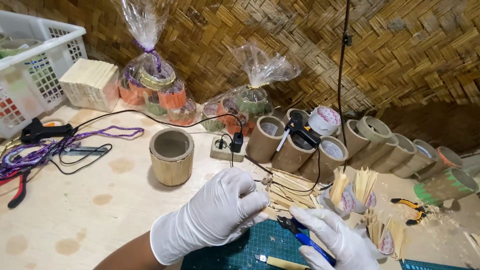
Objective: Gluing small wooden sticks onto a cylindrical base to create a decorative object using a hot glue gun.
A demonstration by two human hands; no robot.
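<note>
Gloved hands w/ blue-handled pliers over green cutting mat, clutter all round.

Left hand (220,212) in white glove, grip curled shut; what's inside it I can't tell. Right hand (336,239) grip clamped on blue-handled pliers (300,234), jaws pointing toward the left hand, over the green cutting mat (260,245). A small knife (274,260) lies on the mat under the hands. Just beyond the hands: loose wood sticks (290,192) on the desk (75,215), black cable across them. Right of right hand: small cups (352,197) stuffed w/ upright stick pieces. Further back, slat-clad round pot (171,156), hollow inside, plus a row of cardboard tubes (320,150) on their sides w/ glue gun (299,129) on top. Far left: white basket (35,70), red pliers (19,187).
</note>
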